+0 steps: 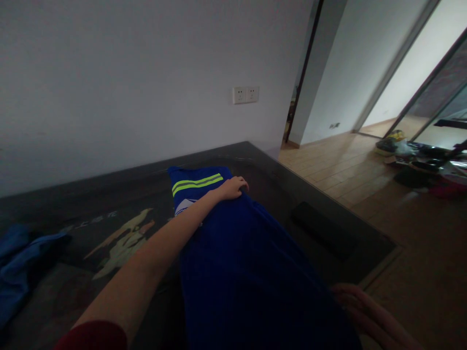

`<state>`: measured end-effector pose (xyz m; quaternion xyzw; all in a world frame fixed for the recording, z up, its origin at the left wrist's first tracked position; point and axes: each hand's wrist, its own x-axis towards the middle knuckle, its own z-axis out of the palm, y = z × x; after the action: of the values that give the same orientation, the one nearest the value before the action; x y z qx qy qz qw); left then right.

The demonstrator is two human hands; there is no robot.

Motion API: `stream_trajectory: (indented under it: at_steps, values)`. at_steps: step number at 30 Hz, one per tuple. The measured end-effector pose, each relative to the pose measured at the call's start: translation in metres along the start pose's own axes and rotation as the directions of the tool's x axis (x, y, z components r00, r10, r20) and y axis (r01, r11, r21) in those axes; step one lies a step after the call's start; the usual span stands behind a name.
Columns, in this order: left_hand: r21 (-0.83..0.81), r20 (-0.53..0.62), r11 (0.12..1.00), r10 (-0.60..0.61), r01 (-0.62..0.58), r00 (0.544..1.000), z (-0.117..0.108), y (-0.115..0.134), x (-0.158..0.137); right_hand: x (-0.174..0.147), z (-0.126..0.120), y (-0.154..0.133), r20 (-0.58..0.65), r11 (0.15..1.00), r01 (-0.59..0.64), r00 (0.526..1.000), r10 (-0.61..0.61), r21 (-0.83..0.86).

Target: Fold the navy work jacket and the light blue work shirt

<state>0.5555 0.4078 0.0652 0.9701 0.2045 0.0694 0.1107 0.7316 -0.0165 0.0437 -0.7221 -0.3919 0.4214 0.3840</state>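
A dark blue work garment point(233, 253) with a yellow-green and grey reflective stripe and a white print lies folded lengthwise on the dark tabletop. My left hand point(232, 188) reaches across its far part, fingers curled over the right-hand edge and closed on the cloth. Low on the right, in shadow, my right hand point(359, 304) is at the near right edge of the garment. Its fingers look closed on the cloth there, though the fingertips are dim and partly hidden.
Blue cloth point(18, 272) lies crumpled at the table's left. A dark oblong object point(321, 231) rests on the tabletop point(270, 167) to the right. A wall with sockets point(245, 95) stands behind. Bags and mixed items point(419, 155) lie on the wooden floor.
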Motion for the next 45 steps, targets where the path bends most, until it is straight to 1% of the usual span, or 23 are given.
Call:
stream_trajectory:
  at_steps: [1, 2, 4, 6, 8, 10, 11, 14, 18, 22, 24, 25, 26, 28, 29, 30, 33, 36, 38, 40, 42, 44, 45]
  values:
    - [0.076, 0.023, 0.994, 0.073, -0.074, 0.997, 0.001, 0.0, -0.003, 0.002, 0.004, -0.003, 0.036, 1.0, 0.001, 0.999, -0.001, 0.013]
    - [0.124, 0.043, 0.986, 0.105, -0.11, 0.994, 0.002, -0.001, -0.006, 0.005, 0.009, -0.006, 0.068, 1.0, 0.004, 0.998, -0.005, 0.016]
    - [0.172, 0.057, 0.976, 0.125, -0.133, 0.99, 0.004, -0.001, -0.009, 0.01, 0.017, -0.013, 0.089, 1.0, 0.018, 0.996, -0.016, -0.021]
    - [0.18, 0.034, 0.975, 0.13, -0.134, 0.991, 0.006, 0.0, -0.01, 0.012, 0.021, -0.021, 0.043, 0.995, 0.054, 0.998, -0.051, -0.089]
    - [0.167, -0.004, 0.979, 0.121, -0.118, 0.993, 0.004, 0.002, -0.008, 0.009, 0.02, -0.028, -0.012, 0.984, 0.118, 0.993, -0.121, -0.134]
    - [0.145, -0.053, 0.984, 0.109, -0.1, 0.993, 0.001, 0.005, -0.005, 0.003, 0.015, -0.032, -0.066, 0.976, 0.163, 0.983, -0.174, -0.147]
    - [0.134, -0.081, 0.987, 0.102, -0.091, 0.991, -0.001, 0.006, -0.003, 0.0, 0.013, -0.032, -0.091, 0.976, 0.165, 0.98, -0.179, -0.146]
    - [0.127, -0.138, 0.989, 0.092, -0.074, 0.986, 0.0, 0.013, 0.003, -0.005, 0.006, -0.025, -0.137, 0.988, 0.118, 0.982, -0.132, -0.104]
    - [0.176, -0.108, 0.984, 0.058, -0.038, 0.992, 0.016, 0.021, 0.008, -0.004, 0.005, -0.007, -0.067, 0.998, 0.043, 0.997, -0.04, 0.041]
    - [0.162, -0.09, 0.987, 0.024, -0.009, 0.996, 0.033, 0.025, 0.006, -0.002, 0.011, 0.007, -0.029, 0.988, -0.003, 1.0, 0.008, 0.152]
    - [0.158, -0.103, 0.987, 0.023, -0.007, 0.994, 0.038, 0.026, 0.004, -0.002, 0.016, 0.014, -0.079, 0.985, -0.007, 0.997, 0.021, 0.175]
    - [0.16, -0.112, 0.987, 0.022, -0.003, 0.993, 0.04, 0.026, 0.003, -0.002, 0.018, 0.018, -0.14, 0.985, 0.001, 0.99, 0.023, 0.171]
    - [0.164, -0.123, 0.986, 0.016, 0.004, 0.992, 0.042, 0.026, 0.002, -0.002, 0.02, 0.022, -0.215, 0.987, 0.016, 0.976, 0.018, 0.157]
    - [0.169, -0.157, 0.985, -0.004, 0.031, 0.988, 0.045, 0.026, 0.001, -0.003, 0.022, 0.034, -0.361, 0.993, 0.044, 0.933, -0.002, 0.11]
    - [0.167, -0.176, 0.985, -0.014, 0.044, 0.984, 0.047, 0.026, 0.001, -0.004, 0.023, 0.041, -0.394, 0.995, 0.052, 0.919, -0.012, 0.09]
    - [0.16, -0.193, 0.986, -0.024, 0.056, 0.981, 0.048, 0.026, 0.001, -0.005, 0.023, 0.049, -0.393, 0.996, 0.052, 0.92, -0.017, 0.079]
    - [0.129, -0.239, 0.989, -0.04, 0.073, 0.97, 0.049, 0.027, 0.0, -0.01, 0.024, 0.07, -0.3, 0.998, 0.029, 0.954, -0.012, 0.055]
    - [0.105, -0.295, 0.992, -0.039, 0.073, 0.955, 0.046, 0.03, -0.002, -0.018, 0.028, 0.078, -0.253, 0.999, 0.008, 0.967, -0.016, -0.035]
    - [0.094, -0.328, 0.993, -0.036, 0.07, 0.944, 0.041, 0.033, -0.005, -0.023, 0.03, 0.074, -0.196, 0.991, -0.02, 0.98, -0.006, -0.131]
    - [0.09, -0.342, 0.994, -0.025, 0.059, 0.939, 0.034, 0.034, -0.009, -0.028, 0.026, 0.064, -0.091, 0.981, -0.033, 0.996, 0.016, -0.194]
    - [0.106, -0.336, 0.994, -0.003, 0.041, 0.942, 0.025, 0.034, -0.016, -0.03, 0.018, 0.054, 0.023, 0.982, -0.01, 1.0, 0.014, -0.19]
    - [0.14, -0.311, 0.99, 0.012, 0.034, 0.95, 0.016, 0.028, -0.026, -0.03, 0.009, 0.048, 0.085, 0.987, 0.023, 0.996, -0.01, -0.157]
    - [0.159, -0.296, 0.986, 0.01, 0.039, 0.955, 0.011, 0.024, -0.031, -0.028, 0.005, 0.047, 0.097, 0.989, 0.033, 0.995, -0.02, -0.143]
